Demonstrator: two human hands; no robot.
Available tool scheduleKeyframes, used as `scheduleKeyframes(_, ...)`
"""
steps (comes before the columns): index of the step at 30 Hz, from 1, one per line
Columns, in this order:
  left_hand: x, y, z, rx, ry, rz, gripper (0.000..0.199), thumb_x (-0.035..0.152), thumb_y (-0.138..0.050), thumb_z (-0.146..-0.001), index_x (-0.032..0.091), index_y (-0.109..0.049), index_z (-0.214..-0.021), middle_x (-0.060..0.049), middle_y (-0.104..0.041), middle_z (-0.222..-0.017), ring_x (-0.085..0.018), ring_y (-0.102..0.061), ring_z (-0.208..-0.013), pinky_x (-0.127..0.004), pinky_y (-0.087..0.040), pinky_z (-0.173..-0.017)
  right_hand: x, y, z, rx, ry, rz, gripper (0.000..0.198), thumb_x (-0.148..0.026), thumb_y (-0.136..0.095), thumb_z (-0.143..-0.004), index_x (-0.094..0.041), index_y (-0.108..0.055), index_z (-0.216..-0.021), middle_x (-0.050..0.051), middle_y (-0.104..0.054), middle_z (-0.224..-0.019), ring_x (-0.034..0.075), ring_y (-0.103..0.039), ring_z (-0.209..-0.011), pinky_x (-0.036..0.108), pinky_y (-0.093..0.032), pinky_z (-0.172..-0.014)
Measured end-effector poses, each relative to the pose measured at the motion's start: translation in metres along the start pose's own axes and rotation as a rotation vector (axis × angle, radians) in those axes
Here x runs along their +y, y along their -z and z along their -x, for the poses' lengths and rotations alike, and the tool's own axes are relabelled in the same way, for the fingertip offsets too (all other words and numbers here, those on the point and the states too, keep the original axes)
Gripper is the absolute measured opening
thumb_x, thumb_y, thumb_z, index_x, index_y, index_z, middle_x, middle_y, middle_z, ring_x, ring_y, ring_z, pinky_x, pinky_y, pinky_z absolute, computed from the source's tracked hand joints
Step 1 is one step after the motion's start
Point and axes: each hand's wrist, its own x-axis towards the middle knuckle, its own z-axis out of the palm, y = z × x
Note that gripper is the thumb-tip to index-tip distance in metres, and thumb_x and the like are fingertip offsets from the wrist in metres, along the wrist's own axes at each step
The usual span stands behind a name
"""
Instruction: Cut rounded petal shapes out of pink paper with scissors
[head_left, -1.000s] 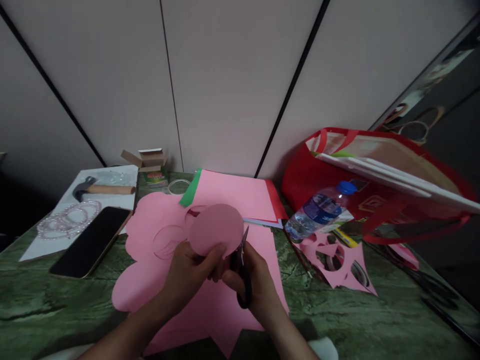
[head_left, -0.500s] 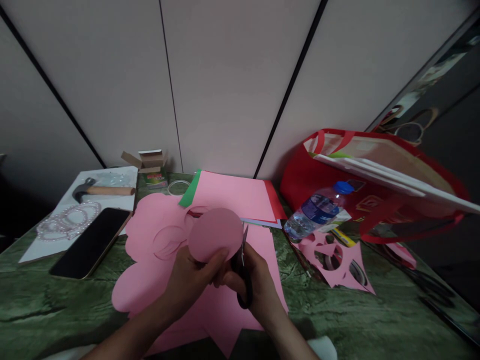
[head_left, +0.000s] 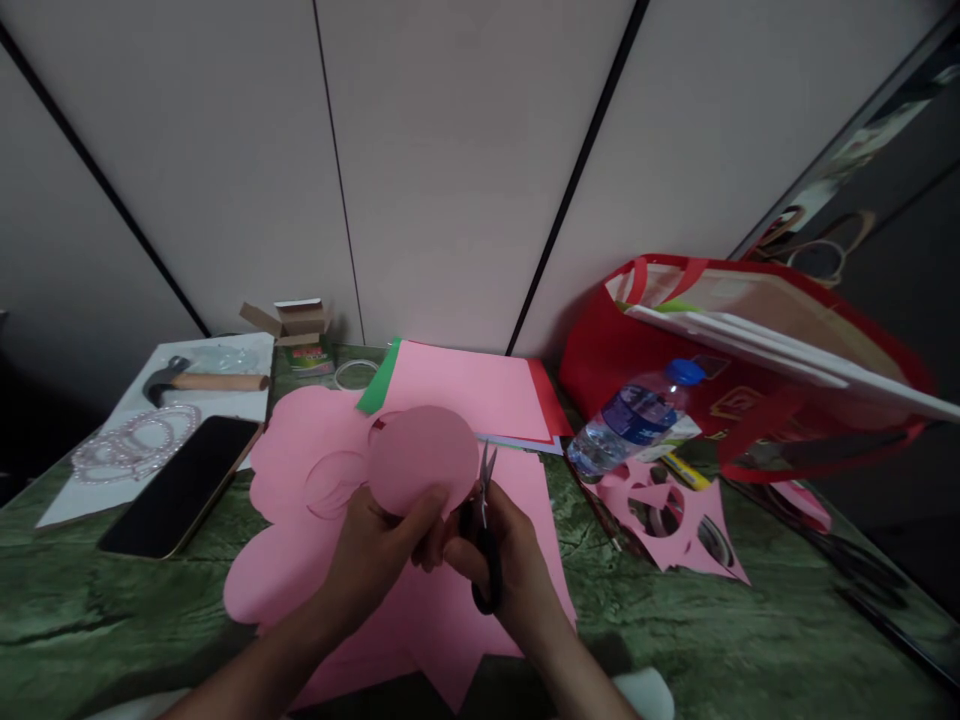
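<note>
Pinched between thumb and fingers of my left hand (head_left: 386, 545) is a round pink paper disc (head_left: 424, 460), held up above the table. My right hand (head_left: 506, 555) grips a pair of black-handled scissors (head_left: 486, 540), blades pointing up and slightly parted beside the disc's right edge. Under both hands lie large pink paper sheets (head_left: 292, 560), some with scalloped edges. Several cut pink circles (head_left: 334, 485) rest on them, left of the disc. Part of the lower disc edge is hidden by my left fingers.
At left are a hammer (head_left: 217, 381), bead strands (head_left: 135, 445) and a phone (head_left: 184, 485). Coloured paper (head_left: 469, 390) lies behind. To the right stand a leaning water bottle (head_left: 630, 420), a red bag (head_left: 600, 345) and pink paper scraps (head_left: 675, 525). A small open box (head_left: 306, 335) sits by the wall.
The pink disc has shifted slightly left and up in my left hand. The scissor blades have opened a little and stand just apart from its edge.
</note>
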Motion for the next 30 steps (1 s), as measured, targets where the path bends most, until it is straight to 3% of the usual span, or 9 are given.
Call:
scheduleKeyframes(3,0.000,0.001,0.000,-0.008,-0.003,-0.016,0.045,0.032,-0.053,-0.077,0.018,-0.048,-0.034,0.004,-0.047,-0.031,-0.009,-0.046,-0.034,-0.020,-0.037,-0.041,0.001,-0.002,0.000,0.046,0.011,0.026,0.029,-0.027,-0.070,-0.067,-0.020,-0.046,-0.081,-0.005,-0.050,-0.062,0.011,-0.043,-0.055,0.023,-0.034,-0.051)
scheduleKeyframes(8,-0.001,0.002,0.001,-0.121,-0.010,-0.114,0.046,0.032,-0.050,-0.076,0.019,-0.043,-0.032,0.004,-0.042,-0.030,-0.008,-0.039,-0.032,-0.022,-0.034,-0.040,-0.006,0.005,-0.002,0.379,0.153,0.127,0.012,-0.028,-0.059,-0.078,-0.020,-0.050,-0.081,-0.004,-0.051,-0.065,0.011,-0.048,-0.060,0.022,-0.039,-0.057)
scheduleKeyframes(13,-0.001,0.001,-0.002,-0.166,-0.005,-0.236,0.041,0.034,-0.049,-0.073,0.021,-0.037,-0.035,0.007,-0.035,-0.030,-0.007,-0.032,-0.028,-0.021,-0.024,-0.032,-0.009,0.011,-0.001,0.450,0.188,0.150,0.013,-0.025,-0.063,-0.075,-0.021,-0.053,-0.081,-0.007,-0.045,-0.066,0.008,-0.041,-0.056,0.019,-0.034,-0.051)
scheduleKeyframes(15,-0.002,0.001,-0.003,-0.124,-0.084,-0.269,0.038,0.034,-0.049,-0.072,0.022,-0.036,-0.039,0.009,-0.032,-0.034,-0.006,-0.029,-0.031,-0.020,-0.020,-0.032,-0.006,0.010,-0.001,0.433,0.158,0.151,0.014,-0.025,-0.064,-0.073,-0.021,-0.052,-0.079,-0.007,-0.042,-0.062,0.008,-0.038,-0.054,0.019,-0.032,-0.049)
scheduleKeyframes(18,-0.004,0.000,-0.003,-0.053,-0.186,-0.291,0.038,0.034,-0.046,-0.076,0.021,-0.039,-0.041,0.007,-0.037,-0.037,-0.007,-0.035,-0.035,-0.020,-0.026,-0.036,-0.002,0.007,-0.001,0.391,0.120,0.128,0.015,-0.026,-0.064,-0.073,-0.020,-0.051,-0.078,-0.006,-0.042,-0.062,0.009,-0.038,-0.054,0.020,-0.031,-0.049)
scheduleKeyframes(23,-0.005,-0.001,-0.002,-0.059,-0.039,-0.233,0.048,0.043,-0.045,-0.080,0.019,-0.051,-0.038,0.004,-0.044,-0.028,-0.009,-0.043,-0.028,-0.020,-0.034,-0.035,-0.002,0.004,-0.003,0.327,0.078,0.152,0.016,-0.027,-0.064,-0.072,-0.019,-0.052,-0.079,-0.006,-0.046,-0.061,0.010,-0.042,-0.054,0.021,-0.033,-0.050)
scheduleKeyframes(27,-0.001,0.002,-0.001,0.086,-0.006,-0.171,0.050,0.042,-0.049,-0.078,0.019,-0.048,-0.034,0.005,-0.041,-0.024,-0.007,-0.040,-0.025,-0.018,-0.033,-0.033,-0.005,0.001,-0.002,0.112,0.003,0.127,0.021,-0.030,-0.067,-0.070,-0.018,-0.052,-0.077,-0.002,-0.053,-0.064,0.012,-0.046,-0.058,0.023,-0.036,-0.053)
scheduleKeyframes(30,0.001,0.004,0.000,0.112,-0.025,-0.171,0.051,0.039,-0.051,-0.078,0.019,-0.045,-0.031,0.005,-0.042,-0.025,-0.007,-0.040,-0.027,-0.018,-0.034,-0.034,-0.004,0.000,0.000,-0.007,-0.009,0.101,0.024,-0.033,-0.070,-0.069,-0.017,-0.052,-0.076,-0.002,-0.052,-0.064,0.011,-0.044,-0.057,0.023,-0.034,-0.051)
